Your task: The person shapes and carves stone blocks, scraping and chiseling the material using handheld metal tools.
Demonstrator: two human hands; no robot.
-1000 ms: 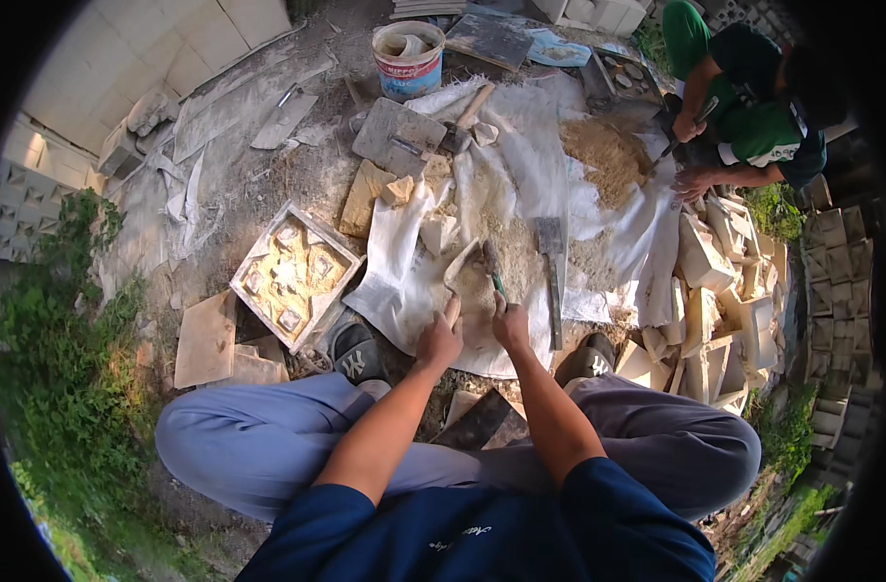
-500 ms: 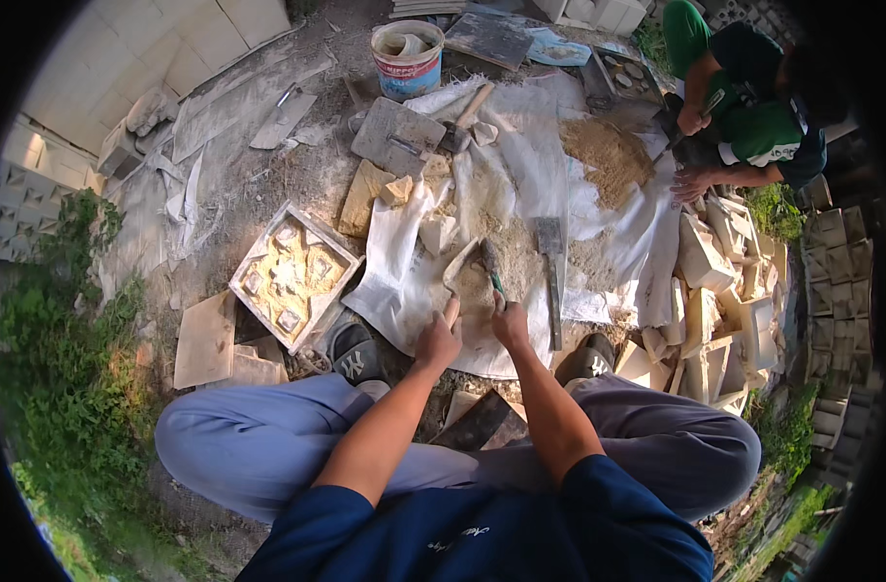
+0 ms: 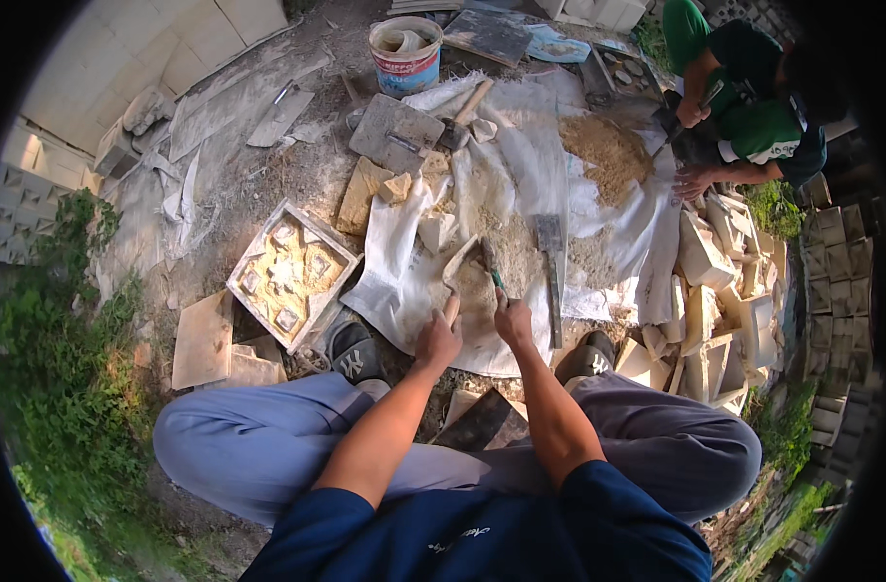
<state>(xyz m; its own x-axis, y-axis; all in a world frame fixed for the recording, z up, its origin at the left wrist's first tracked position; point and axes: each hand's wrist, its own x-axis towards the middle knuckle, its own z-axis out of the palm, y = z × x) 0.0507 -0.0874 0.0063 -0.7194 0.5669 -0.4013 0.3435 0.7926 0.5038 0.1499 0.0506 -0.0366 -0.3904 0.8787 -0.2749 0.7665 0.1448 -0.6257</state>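
On a dusty white sack sheet [image 3: 394,228], my two hands are close together in front of me. My left hand [image 3: 439,341] is closed on a short tan handle, apparently that of a flat, sand-coloured trowel [image 3: 458,258]. My right hand [image 3: 512,321] grips a tool with a green handle [image 3: 497,278] and a dark end. That dark end is beside the trowel's far edge, over pale sand [image 3: 477,291]. To the right of my right hand lies a long flat metal blade [image 3: 551,272]. Just beyond the trowel sits a pale stone chunk [image 3: 437,233].
Left of the sheet is a square mould [image 3: 292,276] with yellowish filling. Beyond are a plaster float [image 3: 396,133], a mallet [image 3: 465,118] and a bucket [image 3: 405,58]. Broken pale blocks [image 3: 719,281] pile up right. A co-worker [image 3: 743,97] crouches at far right near a sand heap [image 3: 606,155].
My hands and both tools stay almost in place. At far right, the co-worker's hand tool has shifted slightly.
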